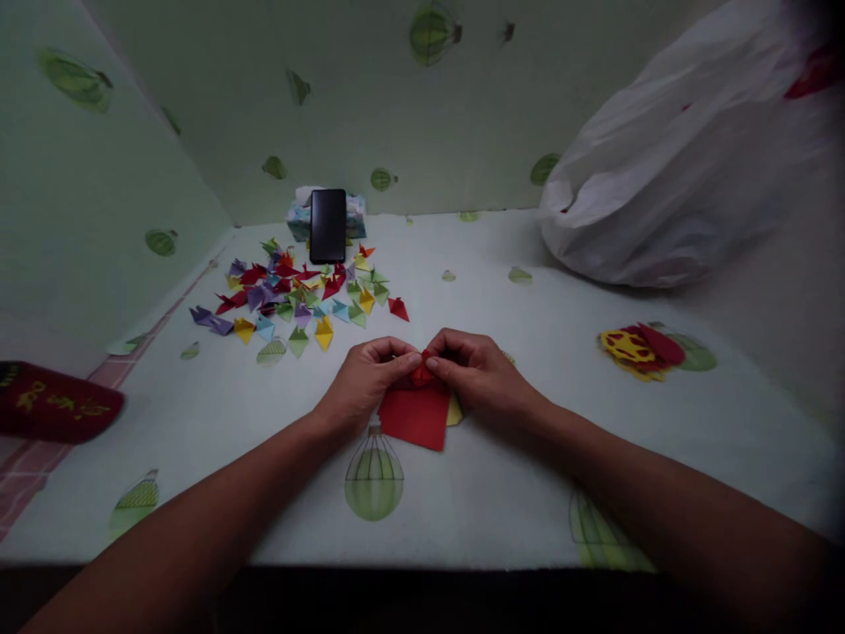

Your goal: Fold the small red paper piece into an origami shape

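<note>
Between my two hands is a small folded piece of red paper (421, 374), pinched on both sides at the fingertips. My left hand (370, 374) grips its left side between thumb and forefinger. On the opposite side, my right hand (472, 365) pinches it the same way. The fingers partly cover the folds, so its exact shape is hard to make out. Just below lies a flat sheet of red paper (415, 420) on the table, with the edge of a yellow sheet (454, 411) showing from under it.
Many-coloured folded paper cranes (297, 295) lie heaped at the back left. A phone (328, 226) leans on a tissue box (356, 216) behind them. A white plastic bag (627, 194) bulges at the right, near yellow and red cut-outs (637, 348). A dark red object (59, 402) lies far left.
</note>
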